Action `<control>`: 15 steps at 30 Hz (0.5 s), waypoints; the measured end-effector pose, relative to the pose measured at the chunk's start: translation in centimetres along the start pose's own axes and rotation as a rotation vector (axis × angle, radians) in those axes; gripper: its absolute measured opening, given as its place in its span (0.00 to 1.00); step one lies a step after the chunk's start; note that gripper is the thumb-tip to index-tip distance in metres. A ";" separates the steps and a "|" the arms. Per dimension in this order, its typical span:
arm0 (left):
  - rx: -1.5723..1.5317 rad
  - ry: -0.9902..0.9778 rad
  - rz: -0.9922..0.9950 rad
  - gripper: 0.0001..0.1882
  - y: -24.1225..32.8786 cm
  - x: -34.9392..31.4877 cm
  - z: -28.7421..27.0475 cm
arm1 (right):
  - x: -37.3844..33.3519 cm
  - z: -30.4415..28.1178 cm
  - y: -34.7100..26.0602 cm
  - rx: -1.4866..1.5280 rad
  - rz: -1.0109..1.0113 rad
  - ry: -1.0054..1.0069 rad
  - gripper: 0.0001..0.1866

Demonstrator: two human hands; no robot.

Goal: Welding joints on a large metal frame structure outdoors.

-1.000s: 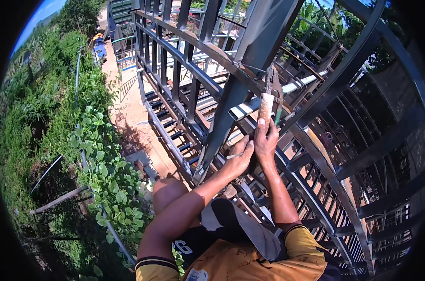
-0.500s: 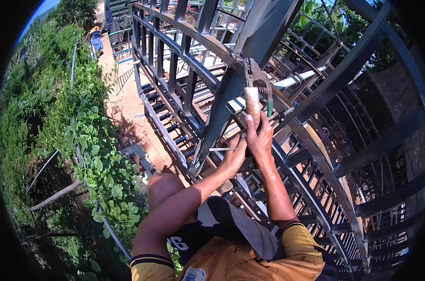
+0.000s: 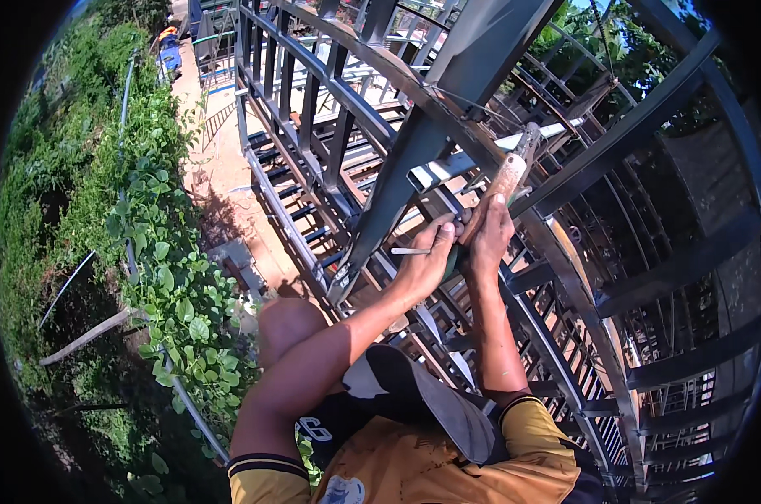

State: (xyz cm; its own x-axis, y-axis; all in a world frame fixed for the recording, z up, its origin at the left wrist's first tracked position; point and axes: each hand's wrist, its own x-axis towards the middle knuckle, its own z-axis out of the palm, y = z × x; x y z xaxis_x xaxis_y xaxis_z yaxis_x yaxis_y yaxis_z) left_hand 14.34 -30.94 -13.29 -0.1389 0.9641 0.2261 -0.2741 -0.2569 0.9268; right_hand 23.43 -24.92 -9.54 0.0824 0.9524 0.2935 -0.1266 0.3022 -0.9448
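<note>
Your right hand [image 3: 489,237] clasps the pale-handled tool [image 3: 507,175], its long axis slanting forward-right, away from the thin rod [image 3: 407,251] your left hand [image 3: 426,267] pinches.

Handle [image 3: 505,178] off-wht/brn; shirt [image 3: 431,462] orng; sleeves [image 3: 533,427] yel, blk-striped; column [image 3: 488,52] dk gry; vines [image 3: 183,323] grn.

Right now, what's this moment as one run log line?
left hand: holds thin rod | right hand: grips pale-handled tool | beyond: wide dark beam
</note>
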 end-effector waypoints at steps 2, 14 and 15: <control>0.008 0.011 0.024 0.25 -0.1 -0.3 0.7 | 0.6 -0.2 -0.1 -0.336 -0.247 -0.024 0.24; -0.078 0.106 0.002 0.21 -1.8 0.0 0.8 | -1.6 1.2 -1.0 -0.639 -0.487 -0.015 0.23; -0.031 0.089 0.009 0.21 -1.9 0.1 0.6 | -1.7 1.3 -1.1 -0.640 -0.488 -0.018 0.23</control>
State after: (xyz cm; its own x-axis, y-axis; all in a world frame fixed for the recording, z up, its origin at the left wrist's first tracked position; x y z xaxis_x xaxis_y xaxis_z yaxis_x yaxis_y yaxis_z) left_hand 15.38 -30.29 -14.83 -0.2248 0.9524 0.2059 -0.3016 -0.2690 0.9147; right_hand 22.12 -26.79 -8.81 -0.0346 0.7215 0.6916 0.5108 0.6075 -0.6082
